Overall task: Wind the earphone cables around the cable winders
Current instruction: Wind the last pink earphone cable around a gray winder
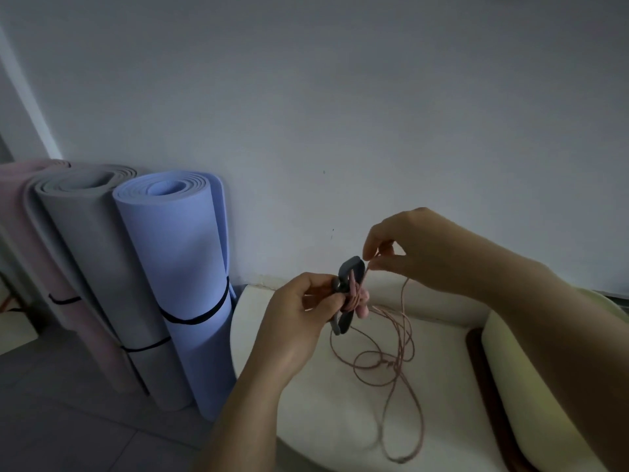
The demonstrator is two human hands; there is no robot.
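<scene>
One dark grey cable winder [350, 268], gripped in the left hand [299, 318], a few pink turns already on it. The right hand [412, 247] pinches the one pink earphone cable [401, 352] just above it; the rest dangles in loose loops below both hands over a cream seat [306, 424]. Three rolled mats [183, 267] stand left of the left hand.

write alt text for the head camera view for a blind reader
A left hand grips a dark cable winder with pink cable wound round it, while the right hand pinches the cable beside its top. Loose loops trail onto a cream seat; rolled mats stand by the wall.
</scene>
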